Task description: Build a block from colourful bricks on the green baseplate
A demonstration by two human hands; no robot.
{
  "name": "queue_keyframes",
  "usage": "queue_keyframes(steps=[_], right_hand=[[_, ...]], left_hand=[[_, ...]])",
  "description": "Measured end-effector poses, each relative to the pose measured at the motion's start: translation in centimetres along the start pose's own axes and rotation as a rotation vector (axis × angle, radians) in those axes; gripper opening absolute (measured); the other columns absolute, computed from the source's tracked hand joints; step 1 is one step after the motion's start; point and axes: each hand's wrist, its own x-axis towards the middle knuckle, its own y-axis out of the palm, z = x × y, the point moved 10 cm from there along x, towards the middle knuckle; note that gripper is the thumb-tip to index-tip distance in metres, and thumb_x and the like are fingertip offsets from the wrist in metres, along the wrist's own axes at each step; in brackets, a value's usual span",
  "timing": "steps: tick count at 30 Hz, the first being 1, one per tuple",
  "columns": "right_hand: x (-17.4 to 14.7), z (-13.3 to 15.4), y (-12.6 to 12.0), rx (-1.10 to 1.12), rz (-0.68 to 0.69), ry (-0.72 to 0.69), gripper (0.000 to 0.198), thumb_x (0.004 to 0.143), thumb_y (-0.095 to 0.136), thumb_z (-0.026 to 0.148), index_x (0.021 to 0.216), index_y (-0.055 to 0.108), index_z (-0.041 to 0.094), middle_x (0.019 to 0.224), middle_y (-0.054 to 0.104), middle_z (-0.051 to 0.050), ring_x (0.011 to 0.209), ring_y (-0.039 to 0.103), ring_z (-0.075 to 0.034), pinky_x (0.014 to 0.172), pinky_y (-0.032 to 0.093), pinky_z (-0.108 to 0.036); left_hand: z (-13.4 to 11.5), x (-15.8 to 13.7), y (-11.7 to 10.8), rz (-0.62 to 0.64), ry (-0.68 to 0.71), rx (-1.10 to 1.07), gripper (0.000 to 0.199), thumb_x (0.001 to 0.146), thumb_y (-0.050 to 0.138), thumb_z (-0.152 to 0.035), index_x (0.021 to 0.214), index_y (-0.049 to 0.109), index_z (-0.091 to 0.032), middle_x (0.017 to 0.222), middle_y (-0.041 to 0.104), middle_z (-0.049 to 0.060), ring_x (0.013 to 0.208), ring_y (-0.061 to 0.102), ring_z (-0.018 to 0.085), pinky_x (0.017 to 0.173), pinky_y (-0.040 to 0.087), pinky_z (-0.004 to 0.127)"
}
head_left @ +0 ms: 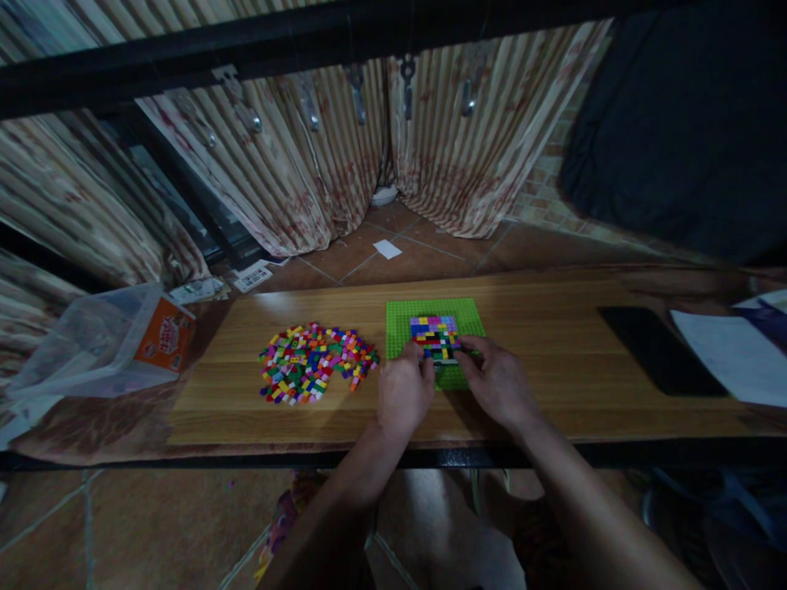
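A green studded baseplate (pixel 398 315) lies on the wooden board, with a patch of multicoloured toy bricks (pixel 434 329) built up on its middle. My left hand (pixel 404 389) rests at the lower left of this patch, its fingers curled in and the thumb close to the bricks. On the other side, my right hand (pixel 498 381) reaches in with thumb and fingers bent together at the patch's right edge. Whatever is between the fingertips of either hand is too small and dark to make out. Left of the baseplate spreads a heap of loose toy bricks (pixel 307 360) in many colours.
The wooden board (pixel 553 344) covers the table. A clear plastic box (pixel 92 344) with an orange label stands at the left end. Toward the right lie a flat black object (pixel 661 351) and white paper (pixel 734 352). Striped curtains (pixel 320 164) hang behind the table.
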Motion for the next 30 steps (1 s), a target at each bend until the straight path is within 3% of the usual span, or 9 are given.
queue_keyframes(steps=[10, 21, 26, 30], right_hand=[[0.0, 0.1, 0.1, 0.008, 0.001, -0.003, 0.031, 0.088, 0.051, 0.032, 0.107, 0.067, 0.015, 0.102, 0.073, -0.013, 0.088, 0.069, -0.026, 0.084, 0.052, -0.041], [0.0, -0.1, 0.0, 0.008, 0.012, 0.018, 0.03, 0.087, 0.053, 0.032, 0.107, 0.067, 0.015, 0.103, 0.073, -0.012, 0.085, 0.069, -0.024, 0.082, 0.052, -0.039], [0.0, -0.1, 0.0, 0.006, 0.007, 0.007, 0.03, 0.087, 0.052, 0.032, 0.107, 0.068, 0.016, 0.103, 0.073, -0.012, 0.087, 0.069, -0.024, 0.083, 0.052, -0.039], [0.0, -0.2, 0.1, 0.002, 0.013, 0.005, 0.031, 0.087, 0.052, 0.033, 0.107, 0.067, 0.015, 0.103, 0.073, -0.012, 0.087, 0.069, -0.024, 0.083, 0.052, -0.039]], left_hand=[[-0.4, -0.3, 0.3, 0.049, -0.027, 0.009, 0.02, 0.094, 0.045, -0.026, 0.101, 0.061, -0.016, 0.084, 0.074, 0.008, 0.076, 0.071, 0.021, 0.066, 0.047, 0.027], [0.3, -0.2, -0.2, 0.026, 0.009, -0.133, 0.015, 0.089, 0.054, -0.026, 0.099, 0.063, -0.019, 0.084, 0.074, 0.004, 0.074, 0.069, 0.017, 0.066, 0.048, 0.024], [-0.4, -0.9, -0.7, 0.003, 0.081, -0.068, 0.03, 0.094, 0.045, -0.028, 0.118, 0.061, -0.021, 0.099, 0.074, 0.006, 0.082, 0.069, 0.017, 0.071, 0.05, 0.025], [-1.1, -1.8, 0.7, 0.066, 0.118, 0.128, 0.043, 0.095, 0.041, -0.025, 0.137, 0.05, -0.022, 0.106, 0.072, 0.009, 0.086, 0.069, 0.02, 0.071, 0.052, 0.029]])
